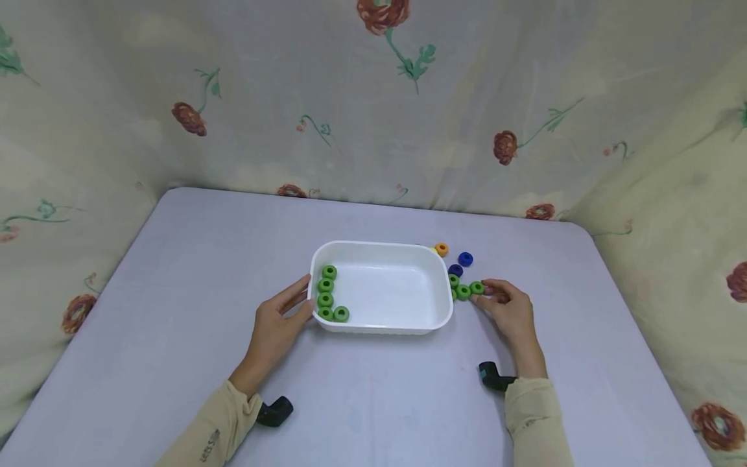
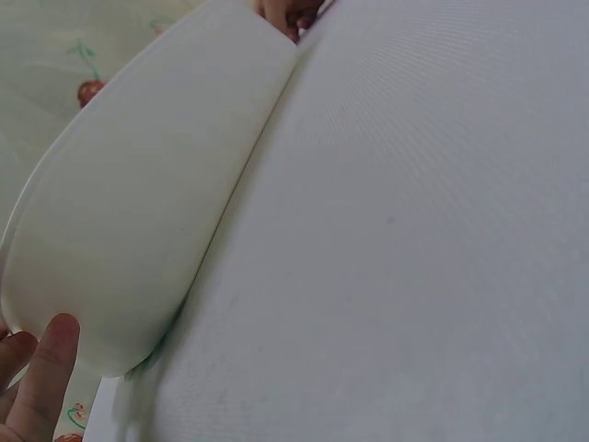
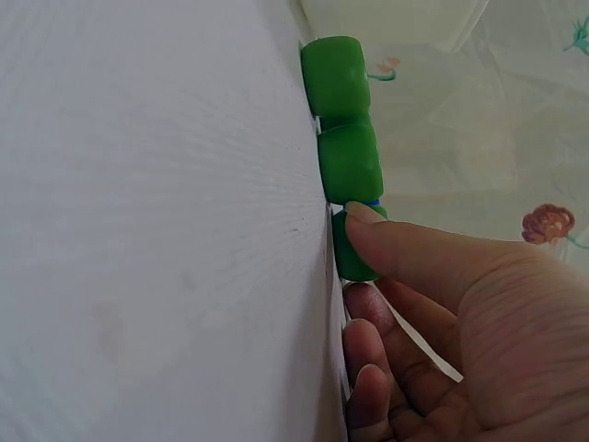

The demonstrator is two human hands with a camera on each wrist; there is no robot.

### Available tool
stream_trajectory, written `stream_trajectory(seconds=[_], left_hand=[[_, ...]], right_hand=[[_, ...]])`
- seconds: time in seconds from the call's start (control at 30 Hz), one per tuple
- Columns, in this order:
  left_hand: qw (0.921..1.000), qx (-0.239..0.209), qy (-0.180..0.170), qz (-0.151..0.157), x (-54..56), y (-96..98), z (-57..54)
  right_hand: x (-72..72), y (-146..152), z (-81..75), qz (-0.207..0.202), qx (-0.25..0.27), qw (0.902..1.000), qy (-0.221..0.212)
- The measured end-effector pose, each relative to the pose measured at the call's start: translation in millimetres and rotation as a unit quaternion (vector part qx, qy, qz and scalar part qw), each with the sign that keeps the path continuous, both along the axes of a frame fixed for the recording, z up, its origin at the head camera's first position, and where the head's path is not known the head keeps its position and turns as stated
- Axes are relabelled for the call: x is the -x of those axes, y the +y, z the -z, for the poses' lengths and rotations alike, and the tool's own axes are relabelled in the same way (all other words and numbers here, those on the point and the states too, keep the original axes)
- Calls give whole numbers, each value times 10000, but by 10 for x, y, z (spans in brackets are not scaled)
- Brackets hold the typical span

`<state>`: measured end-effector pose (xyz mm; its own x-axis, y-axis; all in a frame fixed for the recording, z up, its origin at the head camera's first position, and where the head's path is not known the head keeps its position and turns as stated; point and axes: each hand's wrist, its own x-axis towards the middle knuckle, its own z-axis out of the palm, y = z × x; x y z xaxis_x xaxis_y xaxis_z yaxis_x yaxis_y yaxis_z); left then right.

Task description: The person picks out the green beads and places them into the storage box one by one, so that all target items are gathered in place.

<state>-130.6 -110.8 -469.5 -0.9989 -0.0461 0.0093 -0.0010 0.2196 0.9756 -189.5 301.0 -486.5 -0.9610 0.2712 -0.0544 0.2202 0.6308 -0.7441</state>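
Note:
A white rectangular tray (image 1: 385,285) holds several green ring-shaped beads (image 1: 325,285) along its left end. My left hand (image 1: 279,327) touches the outside of the tray's left end with fairly straight fingers; the left wrist view shows fingertips (image 2: 60,336) against its wall. Just beyond the tray's right end, my right hand (image 1: 509,311) pinches a green bead (image 1: 477,287) between thumb and fingers. In the right wrist view the thumb lies over this bead (image 3: 354,249), in line with two other green beads (image 3: 350,164).
Two blue beads (image 1: 465,259), an orange bead (image 1: 441,249) and a partly hidden yellow one (image 1: 434,250) lie behind the green beads, by the tray's right rear corner. The pale table (image 1: 373,395) backs onto a flowered cloth (image 1: 251,143).

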Motion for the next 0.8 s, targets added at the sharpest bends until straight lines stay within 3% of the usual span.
stream_trajectory(seconds=[0.23,0.8], left_hand=[[10000,-23,1,25,-6,6,31],[10000,92,34,-4,7,3,31]], right_hand=[[-34,11,14,-67,23,9998,-176],[-4,2,9,-70,-32,10000,-18]])
